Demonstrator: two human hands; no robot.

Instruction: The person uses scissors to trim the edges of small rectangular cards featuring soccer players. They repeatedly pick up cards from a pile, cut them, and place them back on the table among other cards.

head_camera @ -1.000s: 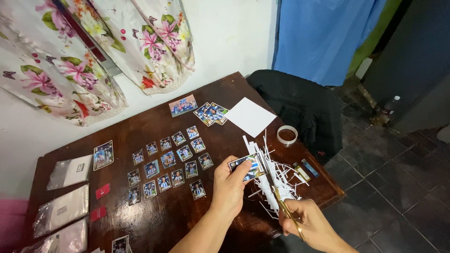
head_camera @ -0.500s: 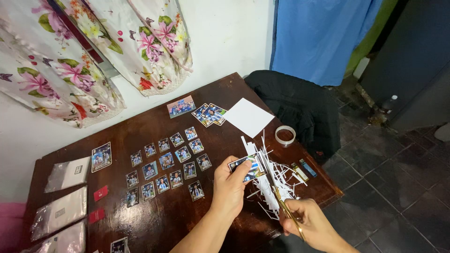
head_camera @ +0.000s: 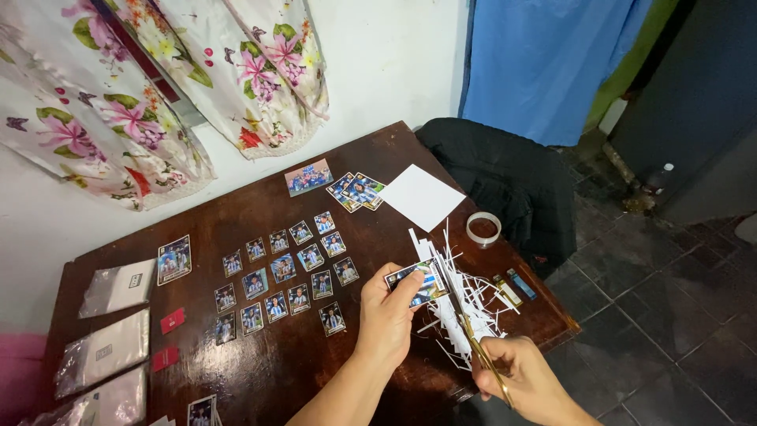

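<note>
The left hand (head_camera: 388,315) pinches a small photo card (head_camera: 416,282) by its lower left corner, thumb on top and fingers curled beneath, holding it just above the table (head_camera: 260,371) near the right edge. The right hand (head_camera: 527,383) is closed around the handles of a pair of scissors (head_camera: 473,341), out past the table's near right corner. The blades run up and away from that hand toward the card, and their tips reach the card's right side; whether they touch it or merely pass beside it cannot be told. So the card sits between the two hands, gripped by the left and met from the right by the scissors.

Right under the card and blades lies a heap of white paper strips (head_camera: 461,304), spread along the right edge of the table. A roll of clear tape (head_camera: 483,229) stands just beyond the heap, and a white sheet (head_camera: 420,196) lies near the far right corner. Rows of small cards (head_camera: 285,272) cover the middle of the table, well to the left of the left hand. Clear plastic sleeves (head_camera: 106,347) lie stacked along the left edge.
</note>
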